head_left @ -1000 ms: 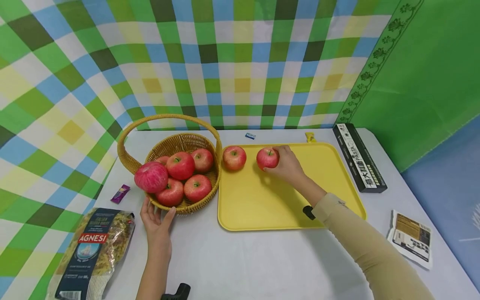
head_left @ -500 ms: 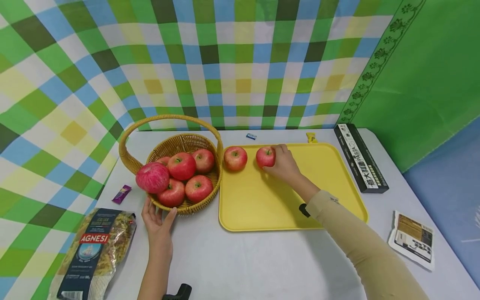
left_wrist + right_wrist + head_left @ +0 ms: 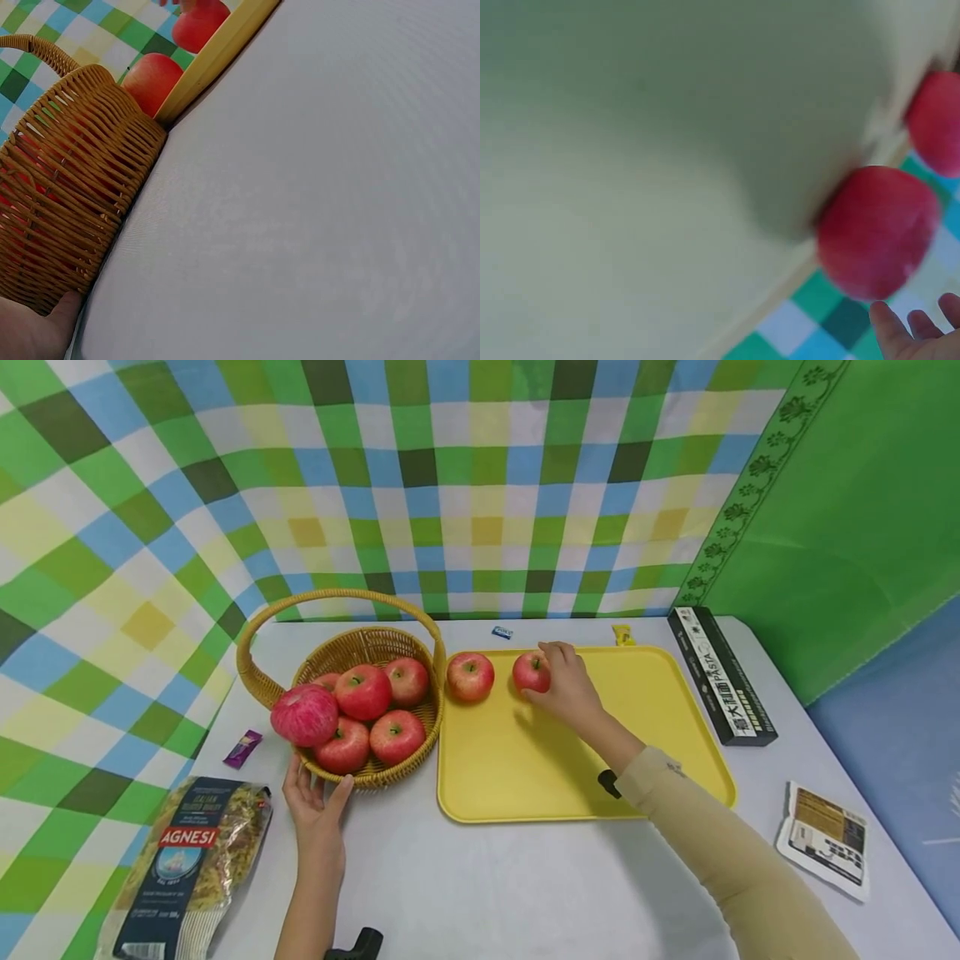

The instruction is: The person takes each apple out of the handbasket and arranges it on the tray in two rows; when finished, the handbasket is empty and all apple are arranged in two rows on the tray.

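Observation:
A wicker basket [image 3: 372,779] with a hoop handle holds several red apples [image 3: 363,691]. My left hand [image 3: 315,793] rests against its near wall with straight fingers, and its palm [image 3: 30,334] shows under the weave [image 3: 67,187]. To the right lies a yellow tray [image 3: 525,760] with two apples at its far left edge. One apple [image 3: 470,676] sits alone. My right hand [image 3: 553,675] is at the other apple [image 3: 531,671], fingers loosened. In the right wrist view my fingertips [image 3: 922,334] are spread and apart from that apple [image 3: 875,229].
A bag of Agnesi pasta [image 3: 180,860] lies front left, with a purple sachet [image 3: 242,747] beside it. A black pasta box [image 3: 720,677] lies right of the tray. A printed packet [image 3: 825,839] sits front right. A checked cloth hangs behind.
My right hand set the apple down near the tray's far edge and its fingers have loosened from it. The left hand and basket have not moved.

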`<action>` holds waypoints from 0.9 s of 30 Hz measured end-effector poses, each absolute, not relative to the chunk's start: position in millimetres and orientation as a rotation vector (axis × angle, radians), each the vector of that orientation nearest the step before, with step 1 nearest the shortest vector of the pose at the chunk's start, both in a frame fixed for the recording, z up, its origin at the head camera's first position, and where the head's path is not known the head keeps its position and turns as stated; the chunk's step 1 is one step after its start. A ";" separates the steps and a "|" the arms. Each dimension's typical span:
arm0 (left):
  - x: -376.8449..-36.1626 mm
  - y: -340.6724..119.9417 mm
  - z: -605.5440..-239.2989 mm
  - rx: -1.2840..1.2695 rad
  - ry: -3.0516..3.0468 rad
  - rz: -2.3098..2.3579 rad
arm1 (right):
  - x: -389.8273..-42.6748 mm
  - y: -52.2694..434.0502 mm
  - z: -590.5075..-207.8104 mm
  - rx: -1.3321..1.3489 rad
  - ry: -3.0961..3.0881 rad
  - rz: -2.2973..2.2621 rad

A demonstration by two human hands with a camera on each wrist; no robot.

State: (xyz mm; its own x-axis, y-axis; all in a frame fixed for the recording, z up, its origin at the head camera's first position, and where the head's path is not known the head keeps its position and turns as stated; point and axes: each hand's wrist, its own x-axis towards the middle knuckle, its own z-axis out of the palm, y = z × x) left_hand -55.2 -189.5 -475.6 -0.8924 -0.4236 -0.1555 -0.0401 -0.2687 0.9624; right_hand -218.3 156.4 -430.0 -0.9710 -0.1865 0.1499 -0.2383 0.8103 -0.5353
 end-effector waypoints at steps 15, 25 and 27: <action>-54.4 -191.3 -477.1 0.567 -1.710 -2.250 | -173.8 101.7 -366.9 0.671 -2.718 1.034; -53.7 -190.5 -475.3 0.548 -1.716 -2.251 | -162.6 44.4 -365.7 0.817 -2.767 1.225; -53.6 -190.4 -475.1 0.541 -1.714 -2.254 | -166.6 31.9 -370.0 0.831 -2.794 1.225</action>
State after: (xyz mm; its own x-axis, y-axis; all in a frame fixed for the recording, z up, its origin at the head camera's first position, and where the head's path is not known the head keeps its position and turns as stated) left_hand -53.6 -190.4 -475.1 -0.8974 -0.4196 -0.1367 -0.0194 -0.2719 0.9621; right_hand -166.6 31.9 -370.0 -0.8616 -0.4724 0.1857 -0.4566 0.5615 -0.6901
